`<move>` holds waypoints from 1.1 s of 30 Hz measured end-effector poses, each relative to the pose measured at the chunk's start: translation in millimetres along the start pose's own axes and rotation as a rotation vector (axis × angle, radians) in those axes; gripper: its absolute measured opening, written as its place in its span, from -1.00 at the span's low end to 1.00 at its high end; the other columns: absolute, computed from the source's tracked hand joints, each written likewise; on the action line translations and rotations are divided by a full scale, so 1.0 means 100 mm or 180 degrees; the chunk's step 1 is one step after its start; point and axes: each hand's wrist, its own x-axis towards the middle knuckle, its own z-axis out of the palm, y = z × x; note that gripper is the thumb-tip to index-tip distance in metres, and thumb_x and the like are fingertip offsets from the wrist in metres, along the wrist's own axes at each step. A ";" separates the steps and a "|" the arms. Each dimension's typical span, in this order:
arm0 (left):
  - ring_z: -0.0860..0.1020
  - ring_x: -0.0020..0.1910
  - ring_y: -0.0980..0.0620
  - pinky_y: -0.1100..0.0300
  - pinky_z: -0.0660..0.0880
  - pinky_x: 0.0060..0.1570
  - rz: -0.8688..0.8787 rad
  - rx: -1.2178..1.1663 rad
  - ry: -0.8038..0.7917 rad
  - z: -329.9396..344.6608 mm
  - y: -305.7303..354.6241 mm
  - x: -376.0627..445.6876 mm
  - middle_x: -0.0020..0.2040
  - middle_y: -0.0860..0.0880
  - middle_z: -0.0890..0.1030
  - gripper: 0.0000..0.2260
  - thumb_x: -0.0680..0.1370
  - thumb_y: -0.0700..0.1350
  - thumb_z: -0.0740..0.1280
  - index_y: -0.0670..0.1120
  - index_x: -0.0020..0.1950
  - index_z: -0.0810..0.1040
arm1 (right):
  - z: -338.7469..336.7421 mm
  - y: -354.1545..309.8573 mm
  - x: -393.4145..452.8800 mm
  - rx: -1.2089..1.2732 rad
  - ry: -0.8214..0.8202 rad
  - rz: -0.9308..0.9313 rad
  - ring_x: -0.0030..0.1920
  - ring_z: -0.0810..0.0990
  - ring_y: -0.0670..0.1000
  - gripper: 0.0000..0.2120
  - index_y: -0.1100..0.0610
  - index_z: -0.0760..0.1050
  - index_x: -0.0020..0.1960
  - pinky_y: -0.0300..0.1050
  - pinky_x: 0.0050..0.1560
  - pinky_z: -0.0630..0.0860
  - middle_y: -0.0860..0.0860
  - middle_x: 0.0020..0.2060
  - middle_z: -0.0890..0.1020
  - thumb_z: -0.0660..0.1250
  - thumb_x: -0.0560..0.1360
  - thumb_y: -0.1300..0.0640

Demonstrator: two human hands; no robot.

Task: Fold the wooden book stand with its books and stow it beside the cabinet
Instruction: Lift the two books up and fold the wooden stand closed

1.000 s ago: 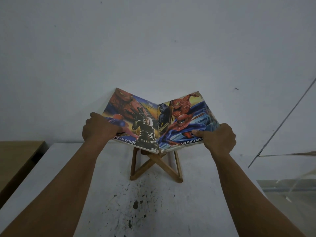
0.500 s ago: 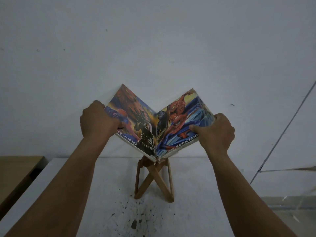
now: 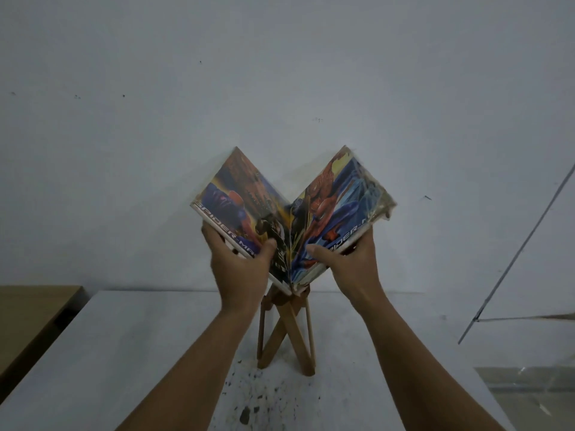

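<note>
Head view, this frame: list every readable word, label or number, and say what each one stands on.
"SPIDER-M": white lettering along the lower edge of the left book cover; the rest is hidden behind the left hand.
"IDER-M": lower edge of the right book cover, cut off by the right hand and blurred.
Wooden stand, table and wall: no text visible.

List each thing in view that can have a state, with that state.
wooden book stand: upright on the white table, legs crossed, partly folded.
left book: tilted steeply on the stand, cover showing.
right book: tilted steeply, cover showing.
left hand: gripping the left book's lower edge.
right hand: gripping the right book's lower edge.
</note>
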 end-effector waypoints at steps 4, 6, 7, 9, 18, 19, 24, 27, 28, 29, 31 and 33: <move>0.48 0.25 0.09 0.46 0.54 -0.11 -0.0063 0.0015 -0.0111 0.03 -0.17 -0.01 0.41 0.00 0.40 -0.08 0.34 -0.21 0.61 0.03 0.55 0.15 | 0.02 0.06 0.03 -0.0319 -0.0019 -0.0003 0.14 0.67 -0.01 -0.16 0.04 0.28 0.41 0.09 0.13 0.65 -0.03 0.18 0.62 0.66 0.28 0.09; 0.50 0.25 0.06 0.47 0.54 -0.14 -0.0169 0.0054 -0.0185 0.05 -0.27 -0.01 0.38 -0.01 0.42 -0.10 0.33 -0.20 0.62 0.05 0.53 0.18 | 0.01 0.04 0.04 -0.0445 -0.0118 -0.0009 0.14 0.66 -0.03 -0.12 0.05 0.25 0.42 -0.01 0.11 0.66 -0.04 0.19 0.61 0.67 0.25 0.09; 0.53 0.23 0.05 0.48 0.53 -0.18 -0.0292 0.0069 -0.0269 0.06 -0.31 -0.04 0.34 0.00 0.45 -0.13 0.34 -0.19 0.61 0.04 0.51 0.21 | 0.01 0.03 0.04 -0.0500 -0.0175 0.0000 0.13 0.65 -0.04 -0.10 0.06 0.23 0.43 -0.14 0.08 0.65 -0.04 0.19 0.60 0.68 0.25 0.11; 0.59 0.19 0.01 0.48 0.53 -0.21 -0.0540 0.0125 -0.0444 0.11 -0.39 -0.12 0.26 0.02 0.53 -0.23 0.37 -0.17 0.59 0.02 0.47 0.26 | 0.03 0.00 0.03 -0.0591 -0.0253 0.0007 0.09 0.62 -0.06 -0.06 0.08 0.22 0.43 -0.42 -0.07 0.56 -0.05 0.18 0.58 0.69 0.23 0.14; 0.64 0.17 -0.06 0.32 0.57 -0.13 -0.0899 0.0302 -0.0603 0.18 -0.36 -0.14 0.26 -0.05 0.61 -0.36 0.47 -0.18 0.50 -0.05 0.47 0.29 | 0.07 0.00 -0.02 -0.0910 -0.0105 -0.0057 0.11 0.67 0.07 -0.07 0.03 0.23 0.41 0.14 -0.07 0.70 0.01 0.17 0.60 0.67 0.19 0.07; 0.64 0.17 -0.07 0.33 0.57 -0.15 -0.0901 0.0311 -0.0591 0.17 -0.33 -0.13 0.26 -0.05 0.60 -0.37 0.48 -0.18 0.50 -0.05 0.47 0.28 | 0.08 0.00 -0.03 -0.0909 -0.0058 -0.0070 0.11 0.67 0.09 -0.08 0.03 0.22 0.41 0.16 -0.07 0.70 0.01 0.17 0.59 0.67 0.21 0.09; 0.63 0.19 -0.10 0.12 0.61 0.02 -0.0833 0.0440 -0.0543 0.13 -0.27 -0.12 0.25 -0.05 0.60 -0.38 0.48 -0.19 0.50 -0.05 0.46 0.29 | 0.08 -0.02 -0.06 -0.0868 0.0047 -0.0034 0.11 0.67 0.11 -0.09 0.06 0.21 0.42 0.17 -0.05 0.69 0.03 0.18 0.59 0.66 0.24 0.13; 0.63 0.19 -0.09 0.15 0.59 0.02 -0.0781 0.0482 -0.0519 0.11 -0.26 -0.10 0.23 -0.04 0.60 -0.38 0.48 -0.18 0.50 -0.05 0.46 0.30 | 0.07 -0.03 -0.06 -0.0831 0.0065 0.0001 0.10 0.67 0.10 -0.11 0.07 0.22 0.41 0.16 -0.06 0.69 0.04 0.16 0.59 0.66 0.24 0.15; 0.63 0.18 -0.08 0.19 0.58 -0.01 -0.0780 0.0491 -0.0515 0.10 -0.25 -0.09 0.20 -0.01 0.60 -0.38 0.48 -0.18 0.50 -0.05 0.46 0.30 | 0.06 -0.03 -0.06 -0.0821 0.0071 0.0015 0.10 0.67 0.11 -0.13 0.08 0.23 0.40 0.17 -0.05 0.69 0.04 0.16 0.60 0.65 0.25 0.16; 0.63 0.16 -0.07 0.25 0.56 -0.06 -0.0786 0.0495 -0.0511 0.10 -0.24 -0.09 0.18 0.01 0.59 -0.39 0.48 -0.17 0.50 -0.05 0.45 0.30 | 0.04 -0.04 -0.06 -0.0799 0.0077 0.0028 0.10 0.67 0.12 -0.14 0.09 0.24 0.39 0.19 -0.05 0.69 0.05 0.16 0.60 0.65 0.25 0.17; 0.62 0.08 -0.01 0.39 0.49 -0.15 -0.0831 0.0483 -0.0491 0.08 -0.23 -0.07 0.15 0.03 0.57 -0.39 0.48 -0.16 0.50 -0.05 0.45 0.31 | 0.01 -0.04 -0.06 -0.0756 0.0094 0.0047 0.09 0.68 0.12 -0.16 0.09 0.25 0.39 0.20 -0.05 0.69 0.06 0.16 0.61 0.65 0.26 0.19; 0.56 0.00 0.07 0.48 0.44 -0.22 -0.0858 0.0459 -0.0464 0.04 -0.21 -0.04 0.12 0.05 0.53 -0.39 0.47 -0.17 0.51 -0.06 0.44 0.30 | -0.02 -0.04 -0.05 -0.0753 0.0114 0.0052 0.07 0.68 0.11 -0.18 0.09 0.25 0.38 0.19 -0.05 0.69 0.06 0.15 0.61 0.64 0.28 0.19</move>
